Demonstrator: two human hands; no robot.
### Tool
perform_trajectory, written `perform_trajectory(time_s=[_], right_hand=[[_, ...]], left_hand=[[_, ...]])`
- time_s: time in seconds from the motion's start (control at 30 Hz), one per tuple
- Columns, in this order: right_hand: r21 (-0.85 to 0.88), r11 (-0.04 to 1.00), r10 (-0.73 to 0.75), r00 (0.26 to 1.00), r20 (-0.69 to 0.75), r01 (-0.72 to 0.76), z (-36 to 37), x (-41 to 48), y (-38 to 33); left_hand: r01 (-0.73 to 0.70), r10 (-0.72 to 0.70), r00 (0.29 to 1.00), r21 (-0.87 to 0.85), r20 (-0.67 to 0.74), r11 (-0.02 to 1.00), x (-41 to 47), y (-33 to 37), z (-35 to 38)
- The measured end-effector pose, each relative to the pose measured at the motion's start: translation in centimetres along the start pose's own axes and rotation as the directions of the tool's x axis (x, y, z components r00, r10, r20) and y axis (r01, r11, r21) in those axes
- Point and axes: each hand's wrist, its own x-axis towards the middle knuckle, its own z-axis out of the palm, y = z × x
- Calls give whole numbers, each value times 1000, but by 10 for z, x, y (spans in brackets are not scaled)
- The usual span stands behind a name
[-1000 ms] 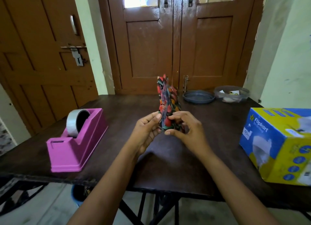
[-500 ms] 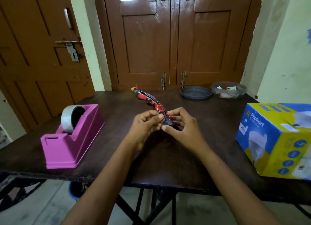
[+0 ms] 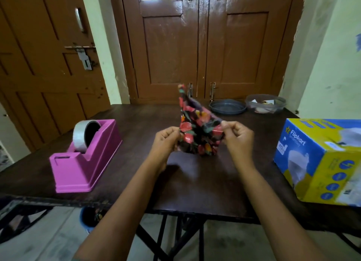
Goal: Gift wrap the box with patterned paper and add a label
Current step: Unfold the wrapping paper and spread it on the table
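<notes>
Table [image 3: 136, 128], left hand [image 3: 166, 141] and right hand [image 3: 237, 138] pinching patterned paper [image 3: 197, 131] (folded, perhaps)

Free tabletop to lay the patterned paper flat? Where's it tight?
Biggest bare patch: table front-centre, between tape dispenser and Flipkart box, below the held patterned paper. Also bare behind the dispenser, back left. Crowded: back right, where round tray and clear container sit close together.

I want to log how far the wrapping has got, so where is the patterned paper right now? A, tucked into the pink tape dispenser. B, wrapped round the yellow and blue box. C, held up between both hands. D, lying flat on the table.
C: the left hand and the right hand each pinch a side of the patterned paper, which stands up, folded, between them.
</notes>
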Motion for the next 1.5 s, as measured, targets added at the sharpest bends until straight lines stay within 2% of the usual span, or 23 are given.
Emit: perform_trajectory(time_s=[0.07, 0.13, 0.2, 0.3, 0.37, 0.43, 0.47, 0.57, 0.63, 0.7, 0.8, 0.83, 0.9, 0.97, 1.03, 1.1, 1.17, 1.3, 1.5], right_hand=[[41, 998, 51, 990, -133, -46, -7, 5, 2], [-27, 999, 37, 992, -119, -41, -8, 5, 3], [-153, 988, -23, 1000, -3, 22, -5, 1, 2], [-285, 936, -164, 971, 172, 208, 0, -7, 1], [-295, 892, -253, 919, 302, 342, 2, -11, 0], [-258, 888, -265, 883, 387, 380, 4, -14, -2], [-245, 898, -258, 888, 381, 366, 5, -14, -2], [-194, 963, -148, 968, 205, 189, 3, -13, -6], [-107, 989, -95, 991, 89, 104, 0, -12, -7], [-42, 996, -82, 997, 16, 82, -1, -11, -9], [33, 996, -75, 990, -117, 80, -1, -6, -7], [33, 996, -79, 984, -160, 86, -2, -3, -5], [-79, 989, -136, 974, -182, 123, -2, 1, -5], [-251, 946, -218, 976, -24, 205, 2, 2, -11], [-377, 880, -212, 950, 227, 287, 12, 0, -25], [-512, 772, -144, 888, 437, 377, 24, 0, -36], [-580, 696, -110, 860, 498, 424, 34, 3, -39], [-564, 716, -239, 904, 354, 410, 36, 10, -37], [-494, 867, -58, 998, 38, 69, -5, 43, -36]], left_hand=[[30, -32, 996, -19, -87, 999, 2, 0, -2], [79, -79, 992, 2, -96, 997, 3, -1, -2], [123, -123, 990, 3, -64, 992, 3, -1, -2], [99, -99, 994, -10, -50, 995, 2, -1, -4], [84, -85, 996, -20, -35, 996, 2, -1, -6], [90, -92, 995, -43, -42, 995, 2, -2, -5], [85, -87, 995, -36, -50, 996, 1, -1, -5], [50, -51, 998, -45, -38, 998, 0, 1, -5], [-5, 4, 999, -23, -41, 1000, -2, 3, -4], [-84, 86, 994, 29, -70, 996, -5, 5, -1], [-202, 202, 977, 13, -74, 979, -8, 9, 3], [-225, 225, 970, 4, -89, 974, -7, 8, 2], [-257, 255, 960, -5, -115, 966, -4, 5, -1], [-318, 328, 939, 99, -107, 943, -1, 3, -3], [-390, 406, 912, 178, -62, 903, -1, 2, -3], [-411, 425, 903, 158, -66, 898, -3, 3, -2], [-404, 412, 907, 94, -87, 910, -4, 5, -3], [-340, 332, 935, -44, -126, 939, -4, 7, -4], [-186, 119, 937, -181, -328, 966, 7, 3, -15]])
